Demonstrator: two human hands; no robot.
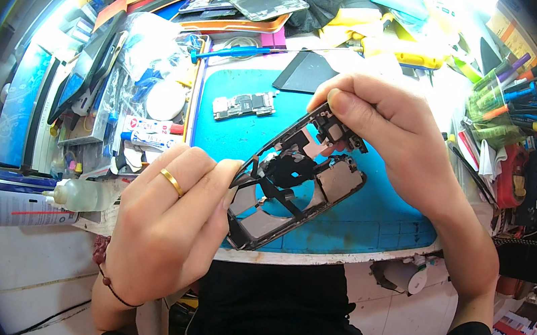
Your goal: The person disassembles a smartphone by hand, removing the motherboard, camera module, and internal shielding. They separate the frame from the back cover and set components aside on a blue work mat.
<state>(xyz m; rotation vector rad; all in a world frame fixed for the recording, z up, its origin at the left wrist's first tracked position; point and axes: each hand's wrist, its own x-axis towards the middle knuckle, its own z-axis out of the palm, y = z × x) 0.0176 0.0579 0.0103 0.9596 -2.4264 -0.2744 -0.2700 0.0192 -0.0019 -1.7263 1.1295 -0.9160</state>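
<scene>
As the left hand [172, 206] pinches its near-left edge and the right hand [385, 129] its far-right end, the dark rectangular phone frame [288, 170] slants lengthwise between them above the flat blue mat [224, 141].

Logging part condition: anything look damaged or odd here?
Yes: the black film midway along the held phone frame looks crumpled and ragged-edged, unlike the flatter grey panels in the same frame. Can't tell whether it's torn or just folded.
</scene>
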